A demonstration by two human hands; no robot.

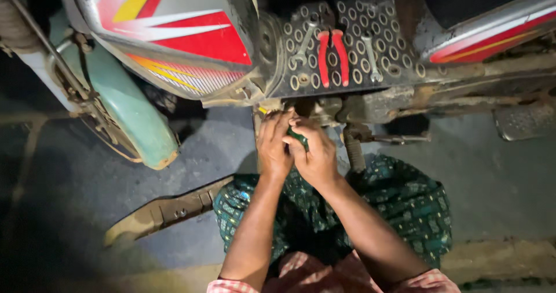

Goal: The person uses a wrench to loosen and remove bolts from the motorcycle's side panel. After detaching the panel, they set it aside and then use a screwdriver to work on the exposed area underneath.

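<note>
A detached panel [165, 212] lies on the ground. The left hand [274, 145] and right hand [313, 154] close their fingers on a green tool handle [298, 137] under the scooter footboard [347, 44]. Pliers [333, 55] and wrenches [304, 41] rest unused above; the work seems midway.

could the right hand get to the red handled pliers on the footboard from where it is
Probably yes. The pliers lie in the open on the perforated footboard, just above the right hand, with nothing covering them. But that hand is closed on a green-handled tool, so it would need freeing first.
</note>
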